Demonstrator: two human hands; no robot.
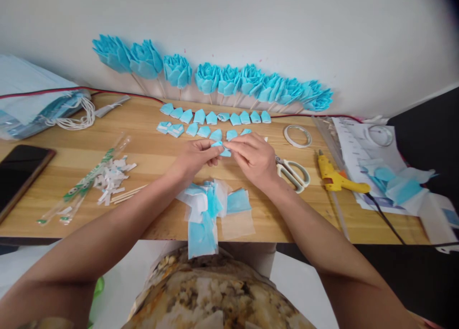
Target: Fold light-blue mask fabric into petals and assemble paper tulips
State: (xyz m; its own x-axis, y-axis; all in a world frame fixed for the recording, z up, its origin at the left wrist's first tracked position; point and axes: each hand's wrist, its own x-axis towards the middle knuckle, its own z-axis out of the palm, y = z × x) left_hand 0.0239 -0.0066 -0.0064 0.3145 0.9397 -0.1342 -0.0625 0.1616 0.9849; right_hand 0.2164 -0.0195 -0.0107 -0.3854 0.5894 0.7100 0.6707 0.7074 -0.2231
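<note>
Over the middle of the table, my left hand (199, 156) pinches a small folded blue fabric petal (225, 152) between thumb and fingers. My right hand (255, 158) is closed at the petal's right side, its fingertips pressed together on it. Just beyond my hands lie two rows of similar folded blue petals (200, 116), a few partly hidden by my fingers. Cut blue and white fabric pieces (202, 233) are heaped between my forearms, overhanging the front edge. White-handled scissors (294, 175) rest beside my right wrist, their blades partly covered.
Several blue fabric flowers (178, 71) on sticks lean against the wall. To the right are a tape roll (297, 136), a yellow glue gun (335, 177) and papers (362, 142). Leftward lie white paper scraps (113, 176), thin sticks (127, 194), a phone (23, 176) and bagged sheets (32, 90).
</note>
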